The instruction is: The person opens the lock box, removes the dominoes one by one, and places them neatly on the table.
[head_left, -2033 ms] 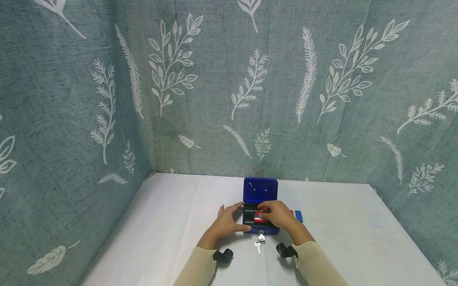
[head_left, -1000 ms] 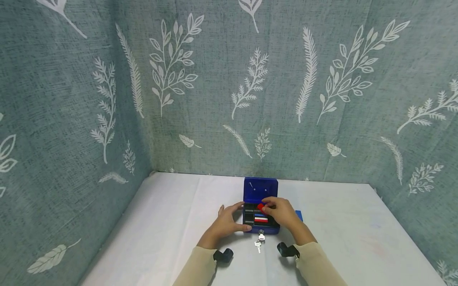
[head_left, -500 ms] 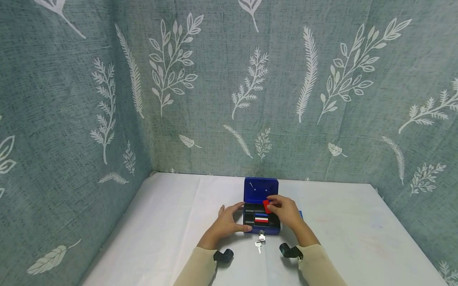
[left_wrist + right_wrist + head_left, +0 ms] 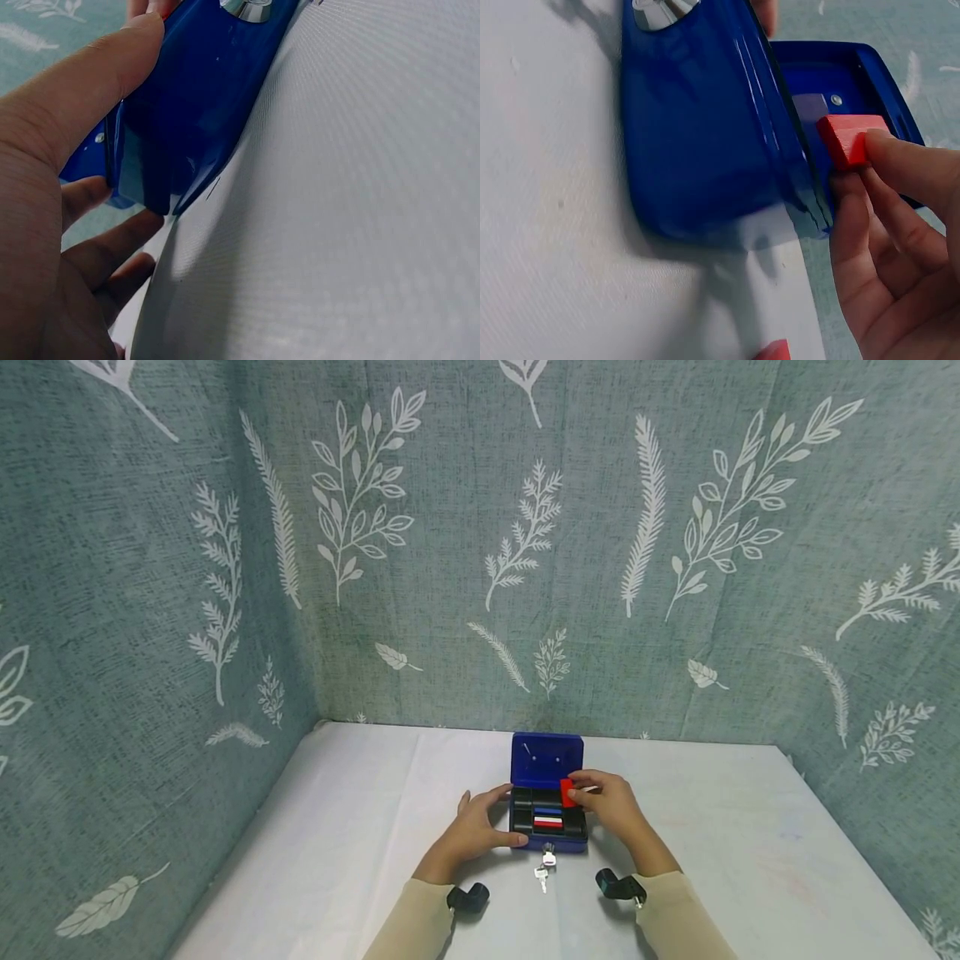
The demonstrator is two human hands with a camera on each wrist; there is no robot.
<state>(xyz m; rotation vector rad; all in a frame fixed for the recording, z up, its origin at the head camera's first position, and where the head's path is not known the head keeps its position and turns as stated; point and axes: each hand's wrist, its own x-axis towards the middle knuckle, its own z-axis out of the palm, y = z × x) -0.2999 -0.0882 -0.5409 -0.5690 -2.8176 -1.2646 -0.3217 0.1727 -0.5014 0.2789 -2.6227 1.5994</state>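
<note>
Pinching a red block [image 4: 567,793] between thumb and fingers, the right hand [image 4: 611,802] is hovering at the back right of the blue box [image 4: 566,844]; the block is showing above the black tray [image 4: 522,797], just in front of the lid [image 4: 536,767]; whether it is touching the tray, I cannot tell; the left hand [image 4: 480,828] is gripping the left end of the box, its thumb pressing on the front corner and its fingers reaching round the side towards the back.

The lid is standing open at the back of the box, its inner face turned forward; narrow blue, white and red strips [image 4: 547,820] are lying side by side in the tray's middle, nearer the front; a silver lock [image 4: 660,9] is sitting in the front wall, and keys [image 4: 549,858] are hanging below it; in the right wrist view another red piece [image 4: 777,352] is lying on the desk [image 4: 735,827], apart from the box, only its tip showing; beyond the desk a grey-green cloth [image 4: 450,693] with white leaf prints is hanging.
</note>
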